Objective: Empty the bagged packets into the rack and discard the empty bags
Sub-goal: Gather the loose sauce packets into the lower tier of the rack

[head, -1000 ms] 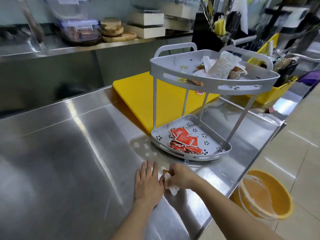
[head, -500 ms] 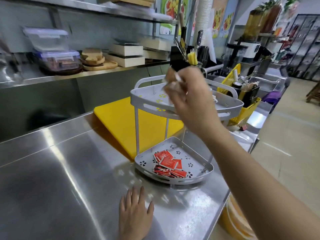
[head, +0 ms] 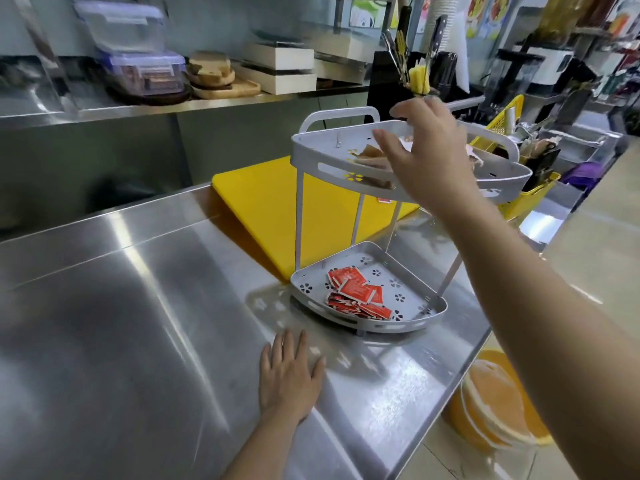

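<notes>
A grey two-tier corner rack stands on the steel counter. Its lower tray holds several red packets. In the upper tray lie brown packets and crumpled bags, partly hidden by my right hand. That hand hovers over the upper tray with its fingers spread and nothing in them. My left hand lies flat on the counter in front of the rack, holding nothing. An orange bin with a clear liner stands on the floor at the right.
A yellow cutting board lies behind the rack. A yellow basket with utensils sits to the rack's right. A shelf at the back carries plastic boxes, wooden boards and white trays. The counter's edge runs diagonally above the bin.
My right hand lifted a small packet and bag from the counter up to the upper tray and opened; nothing is in it now. The left hand stayed flat on the counter.
</notes>
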`<state>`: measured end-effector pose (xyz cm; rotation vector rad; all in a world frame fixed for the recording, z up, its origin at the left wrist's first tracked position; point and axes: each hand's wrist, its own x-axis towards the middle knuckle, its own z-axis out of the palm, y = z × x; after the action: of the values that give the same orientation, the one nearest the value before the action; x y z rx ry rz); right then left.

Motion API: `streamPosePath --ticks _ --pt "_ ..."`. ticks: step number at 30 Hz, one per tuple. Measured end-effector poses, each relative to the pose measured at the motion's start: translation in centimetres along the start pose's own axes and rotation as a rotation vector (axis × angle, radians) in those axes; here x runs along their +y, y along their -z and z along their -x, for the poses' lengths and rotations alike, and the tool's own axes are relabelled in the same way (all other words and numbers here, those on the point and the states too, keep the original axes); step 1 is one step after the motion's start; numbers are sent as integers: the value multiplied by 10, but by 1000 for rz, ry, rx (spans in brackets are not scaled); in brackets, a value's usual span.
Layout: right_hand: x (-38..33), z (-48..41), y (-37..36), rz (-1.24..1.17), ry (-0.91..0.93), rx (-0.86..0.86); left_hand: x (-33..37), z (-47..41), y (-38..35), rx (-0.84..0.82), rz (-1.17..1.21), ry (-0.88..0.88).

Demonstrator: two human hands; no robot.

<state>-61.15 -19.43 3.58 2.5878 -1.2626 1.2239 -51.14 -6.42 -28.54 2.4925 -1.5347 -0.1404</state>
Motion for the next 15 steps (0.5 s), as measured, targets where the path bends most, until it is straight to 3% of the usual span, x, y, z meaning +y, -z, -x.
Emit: streamPosePath --ticks 2,5,10,15 --pt "-19 11 -8 -137 124 114 -4 -2 5 -53 64 -12" --pt "-50 32 -32 -258 273 59 -20 1 18 -110 140 -43" --pt "-107 76 -105 -366 367 -311 -75 27 57 -109 317 150" --pt "-190 144 -172 -412 430 -712 -169 89 108 66 306 419"
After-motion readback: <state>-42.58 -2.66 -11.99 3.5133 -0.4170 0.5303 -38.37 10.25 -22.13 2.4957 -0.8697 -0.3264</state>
